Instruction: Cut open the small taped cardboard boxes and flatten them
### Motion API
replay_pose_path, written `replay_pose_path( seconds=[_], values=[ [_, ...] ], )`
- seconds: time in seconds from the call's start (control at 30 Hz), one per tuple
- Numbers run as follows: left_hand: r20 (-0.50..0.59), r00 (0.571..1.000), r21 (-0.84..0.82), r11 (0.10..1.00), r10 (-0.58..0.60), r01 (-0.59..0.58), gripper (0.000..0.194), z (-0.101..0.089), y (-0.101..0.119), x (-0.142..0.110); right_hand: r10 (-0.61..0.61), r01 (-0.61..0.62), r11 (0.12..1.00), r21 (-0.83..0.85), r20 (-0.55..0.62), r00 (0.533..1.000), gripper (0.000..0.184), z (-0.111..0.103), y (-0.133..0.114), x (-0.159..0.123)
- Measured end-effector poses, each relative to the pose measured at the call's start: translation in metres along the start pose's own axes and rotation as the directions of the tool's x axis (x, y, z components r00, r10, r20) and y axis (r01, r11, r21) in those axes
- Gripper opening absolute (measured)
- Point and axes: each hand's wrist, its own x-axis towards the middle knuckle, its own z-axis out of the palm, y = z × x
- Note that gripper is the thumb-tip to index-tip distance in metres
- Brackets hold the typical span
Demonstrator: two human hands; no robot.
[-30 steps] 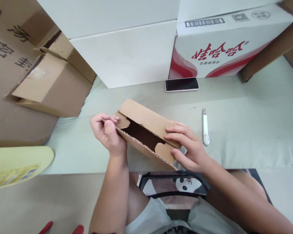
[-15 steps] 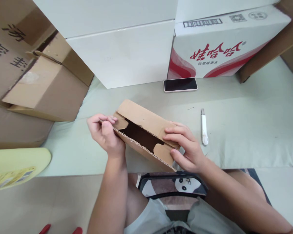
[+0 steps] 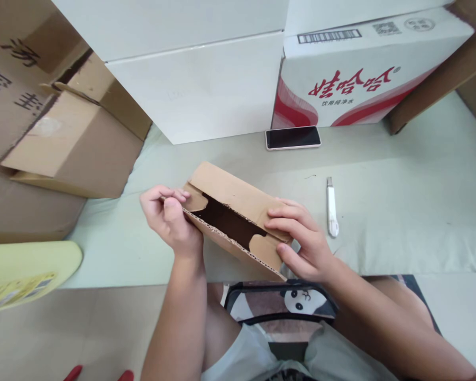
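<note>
A small brown cardboard box is tilted between my two hands, its open side facing up at me. The end flaps are folded partly inward and the inside is dark. My left hand grips the box's left end, thumb on the near edge and fingers over the end flap. At the other end, my right hand holds the corner, its fingers on the far flap and the thumb by the right end flap. To the right of that hand lies a white utility knife with its blade end pointing away.
A phone lies before a white-and-red carton. Large white boxes stand at the back, brown cartons at the left. A yellow-green rounded object juts in at lower left. Pale green cloth covers the surface.
Almost nothing differs. My left hand has shifted very slightly left on the box; the box and my right hand look the same.
</note>
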Motion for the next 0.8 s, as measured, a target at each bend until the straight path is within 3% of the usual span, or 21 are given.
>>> replay_pose_path(
  seconds=[0.4,0.8],
  values=[
    [0.007,1.000,0.072,0.997,-0.030,0.029,0.030,0.0000,-0.0002,0.0003,-0.001,0.002,0.999,-0.033,0.043,0.999,0.041,-0.0049,-0.0006,0.0027],
    [0.012,1.000,0.022,1.000,-0.018,0.018,0.029,-0.0012,-0.0019,0.0000,0.000,0.000,1.000,-0.010,0.041,0.999,0.042,-0.0050,0.0014,0.0009]
  ],
)
